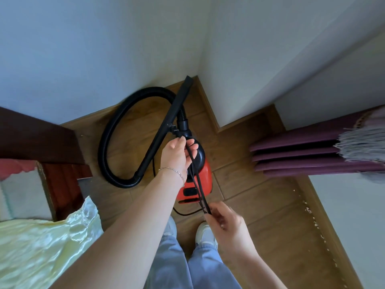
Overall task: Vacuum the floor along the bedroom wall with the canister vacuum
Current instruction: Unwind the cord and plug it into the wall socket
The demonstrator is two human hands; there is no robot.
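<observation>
Right hand [226, 221] pinches the near end of a black cord [200, 184] between curled fingers; left hand [179, 153] holds the far end between thumb and fingers, so it runs taut, presumably for unwinding (power precedes suction). Red canister vacuum [206, 170] stands on the floor [260, 205] by the wall [104, 49] corner, hose [108, 147] looped; its contents are hidden.

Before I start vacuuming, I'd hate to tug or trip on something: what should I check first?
1. Grip on the black cord: ok, the left hand and the right hand both pinch it.
2. Plug end connected: cannot tell.
3. Kinks in the hose: ok, one open loop.
4. Hold on the wand: not ok, it rests ungripped over the hose.
5. Footing of the canister: ok, it sits on the floor.
</observation>
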